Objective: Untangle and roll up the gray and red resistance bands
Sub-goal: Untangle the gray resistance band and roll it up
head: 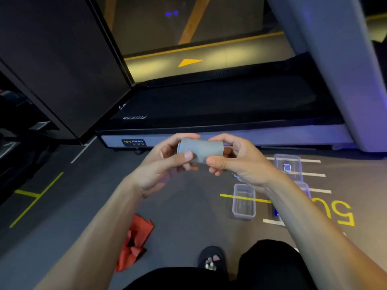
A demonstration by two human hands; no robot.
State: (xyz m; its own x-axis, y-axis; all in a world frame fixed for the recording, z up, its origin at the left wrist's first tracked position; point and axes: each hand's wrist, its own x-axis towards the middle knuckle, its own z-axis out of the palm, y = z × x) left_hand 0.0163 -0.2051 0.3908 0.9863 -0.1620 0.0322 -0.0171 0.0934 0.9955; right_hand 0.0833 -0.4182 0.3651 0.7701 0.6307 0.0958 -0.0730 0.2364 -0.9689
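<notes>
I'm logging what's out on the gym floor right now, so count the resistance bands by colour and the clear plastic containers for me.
Gray band, rolled, held by the left hand and right hand: 1
Red band, crumpled on the floor: 1
Clear plastic containers, a possible third hidden behind the right arm: 2
Total: 4

gray band (pixel 200 150) rolled into a short cylinder, held in the air between both hands; left hand (pixel 167 162) grips its left end, thumb across the front; right hand (pixel 234 160) grips the right end, thumb under the front edge; red band (pixel 134 243) lies crumpled on the gray floor (pixel 184 206) near the left forearm; 2 clear plastic boxes (pixel 244 201) (pixel 288 167) on the floor at right by yellow "50" marking (pixel 335 213); treadmill (pixel 219 114) ahead; black slipper (pixel 211 258) below
</notes>
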